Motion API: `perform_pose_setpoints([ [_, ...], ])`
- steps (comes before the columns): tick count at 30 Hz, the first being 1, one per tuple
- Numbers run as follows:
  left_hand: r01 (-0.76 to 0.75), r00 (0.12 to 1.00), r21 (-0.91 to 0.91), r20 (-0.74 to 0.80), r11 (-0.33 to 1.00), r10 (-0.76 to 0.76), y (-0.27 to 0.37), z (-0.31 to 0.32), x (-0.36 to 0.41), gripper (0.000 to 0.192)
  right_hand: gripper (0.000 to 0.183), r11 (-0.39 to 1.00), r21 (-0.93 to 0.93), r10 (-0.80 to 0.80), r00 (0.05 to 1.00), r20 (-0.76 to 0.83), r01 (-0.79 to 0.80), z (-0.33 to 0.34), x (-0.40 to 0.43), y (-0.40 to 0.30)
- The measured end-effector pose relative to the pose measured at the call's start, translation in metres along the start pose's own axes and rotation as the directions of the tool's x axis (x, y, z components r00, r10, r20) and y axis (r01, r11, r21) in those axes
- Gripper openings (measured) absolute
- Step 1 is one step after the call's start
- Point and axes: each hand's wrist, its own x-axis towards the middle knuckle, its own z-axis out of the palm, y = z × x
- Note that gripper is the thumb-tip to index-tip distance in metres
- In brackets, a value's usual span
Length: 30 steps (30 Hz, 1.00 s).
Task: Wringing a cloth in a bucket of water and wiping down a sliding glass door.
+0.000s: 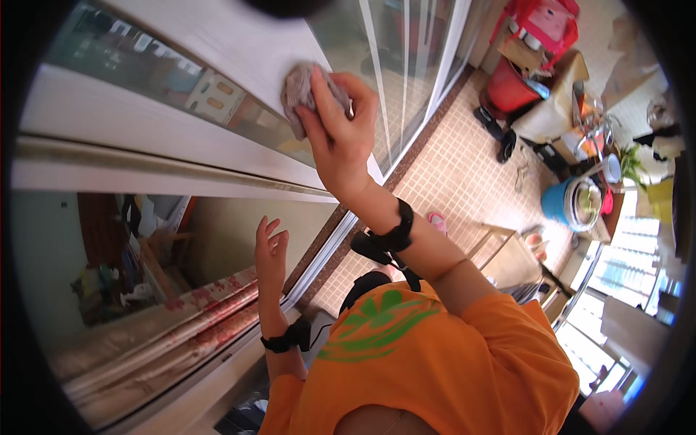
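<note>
My right hand (345, 128) grips a crumpled grey cloth (304, 92) and presses it to the white frame (234, 38) of a sliding glass door. Around the cloth, the frame borders a narrow glass strip (261, 122) on one side and a wider glass pane (402, 65) on the other. My left hand (272, 244) is raised with nothing in it, its fingers apart and slightly curled. It hovers in front of the doorway opening, near a rolled curtain with a red floral pattern (217, 304). A black band circles each wrist.
A metal door track (321, 255) runs along the dark stone sill. On the tiled floor (435, 168) stand black shoes (497, 133), a red tub (508, 87), a blue bucket (560, 201) and a wooden chair (511, 266). Boxes and a potted plant (631, 163) crowd the far side.
</note>
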Motion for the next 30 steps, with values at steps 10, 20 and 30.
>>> perform_pose_setpoints([
  [10, -0.114, 0.960, 0.166, 0.273, 0.980, 0.066, -0.018, -0.001, 0.033, 0.054, 0.038, 0.726, -0.154, 0.672, 0.739, -0.051, -0.671, -0.027, -0.204, 0.112],
  [20, -0.028, 0.937, 0.188, 0.347, 0.982, -0.040, -0.030, -0.004, 0.043, 0.056, 0.040, 0.981, 0.067, 0.191, 0.961, -0.200, -0.182, 0.006, -0.040, 0.039],
  [30, -0.078, 0.911, 0.100, 0.411, 0.992, 0.030, -0.015, 0.009, 0.053, 0.051, 0.025, 0.543, -0.030, 0.785, 0.519, -0.337, -0.839, -0.007, -0.203, 0.155],
])
